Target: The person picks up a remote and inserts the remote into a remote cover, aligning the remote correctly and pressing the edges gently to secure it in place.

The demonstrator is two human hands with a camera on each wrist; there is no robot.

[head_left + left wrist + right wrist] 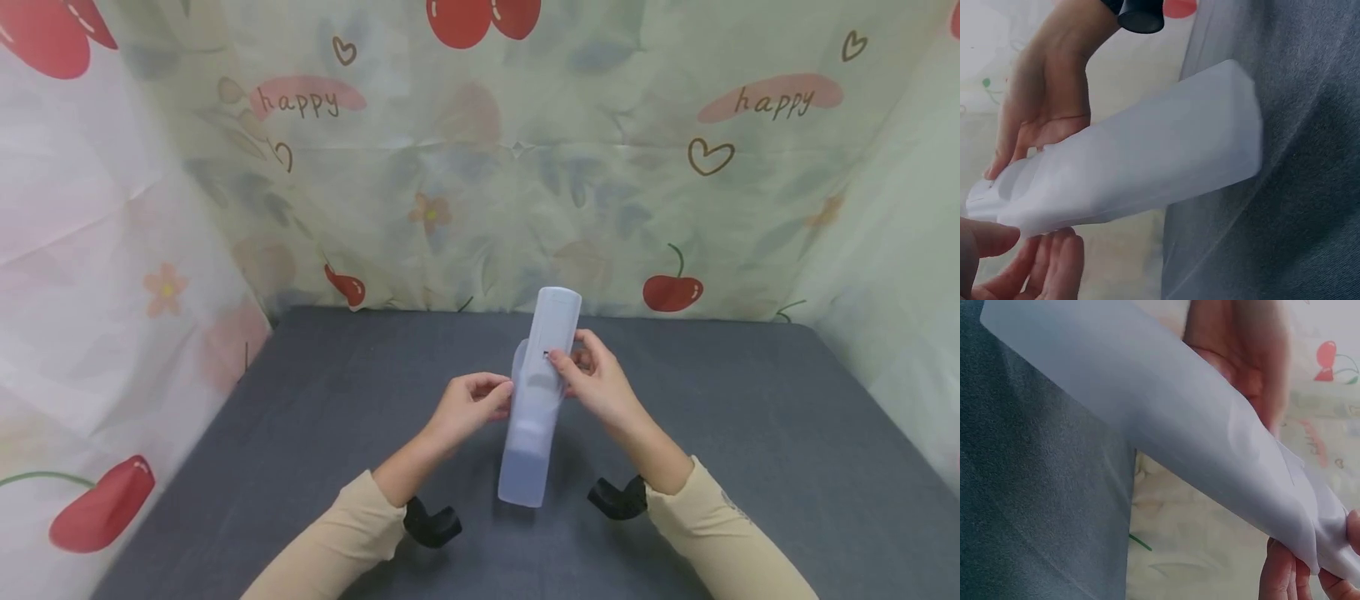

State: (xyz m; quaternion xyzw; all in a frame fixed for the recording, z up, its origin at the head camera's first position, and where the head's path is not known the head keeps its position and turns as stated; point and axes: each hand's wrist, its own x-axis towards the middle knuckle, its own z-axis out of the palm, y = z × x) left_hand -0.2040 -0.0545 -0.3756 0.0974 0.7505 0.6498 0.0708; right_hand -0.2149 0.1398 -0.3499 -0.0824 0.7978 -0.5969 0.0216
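A long white device (556, 317) with a rounded end and a small dark slot stands tilted above the table, its kind not clear. A frosted, translucent sleeve (525, 467) covers its lower part and hangs past it toward me. With thumb and fingers my right hand (603, 385) grips the device from the right, the thumb near the slot. On the other side my left hand (471, 404) pinches the sleeve's left edge. In the left wrist view the broad closed end of the sleeve (1179, 137) points away from both hands. What lies inside that end is hard to make out.
A dark grey cloth (315, 433) covers the table. Behind it and at both sides hang pale curtains (517, 192) printed with cherries, hearts and "happy". Black camera mounts (433, 525) sit at both wrists, below light beige sleeves.
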